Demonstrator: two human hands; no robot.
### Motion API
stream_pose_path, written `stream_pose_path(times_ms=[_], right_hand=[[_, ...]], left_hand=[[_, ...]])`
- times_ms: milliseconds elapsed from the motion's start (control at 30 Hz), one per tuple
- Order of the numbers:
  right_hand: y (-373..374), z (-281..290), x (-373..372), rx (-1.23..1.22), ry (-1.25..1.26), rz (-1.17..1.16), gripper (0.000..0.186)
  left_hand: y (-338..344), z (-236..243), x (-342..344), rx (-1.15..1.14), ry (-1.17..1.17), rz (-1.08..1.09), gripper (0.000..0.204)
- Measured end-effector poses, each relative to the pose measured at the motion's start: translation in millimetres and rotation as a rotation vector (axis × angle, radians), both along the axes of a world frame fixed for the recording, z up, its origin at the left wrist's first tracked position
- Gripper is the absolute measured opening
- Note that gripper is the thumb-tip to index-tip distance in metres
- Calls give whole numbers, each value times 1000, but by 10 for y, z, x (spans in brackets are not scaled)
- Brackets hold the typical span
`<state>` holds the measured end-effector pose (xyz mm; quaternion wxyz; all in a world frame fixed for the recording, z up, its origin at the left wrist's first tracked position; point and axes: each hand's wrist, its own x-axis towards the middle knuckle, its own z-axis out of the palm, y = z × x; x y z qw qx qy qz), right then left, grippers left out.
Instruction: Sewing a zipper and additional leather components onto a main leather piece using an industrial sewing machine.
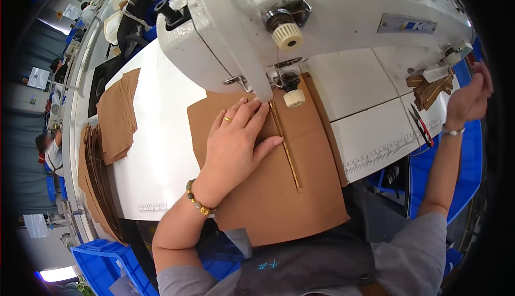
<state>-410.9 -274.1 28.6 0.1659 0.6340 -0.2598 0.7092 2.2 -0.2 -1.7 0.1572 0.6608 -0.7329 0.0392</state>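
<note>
My left hand (236, 138) lies flat on a brown leather-like panel (311, 205), its fingers spread and their tips near the sewing machine's needle area. A zipper with gold teeth (287, 151) runs down a slot in the panel, just right of my left thumb. The panel's upper end lies beneath the head of the white sewing machine (343, 17), which hides the needle and the stitching spot. Out at the far right, my right hand (468, 100) is raised beside the machine's end, fingers stretched upward and slightly blurred, with nothing visible in it.
Scissors with red handles (422, 127) and a bundle of brown strips (429, 91) lie on the right of the table. Brown cut panels (117, 116) are stacked at the left, with more hanging over the edge (96, 183). Blue bins (115, 264) stand below.
</note>
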Motion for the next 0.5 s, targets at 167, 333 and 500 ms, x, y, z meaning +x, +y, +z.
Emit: stream_pose_path(times_ms=[167, 333, 500], right_hand=[[799, 68, 1029, 104, 839, 353, 12], [880, -30, 1793, 199, 887, 548, 12], [874, 18, 2037, 579, 959, 587, 16]], left_hand=[[5, 27, -7, 34, 5, 16, 61], [8, 47, -10, 37, 11, 23, 61], [-1, 22, 9, 44, 13, 14, 63]])
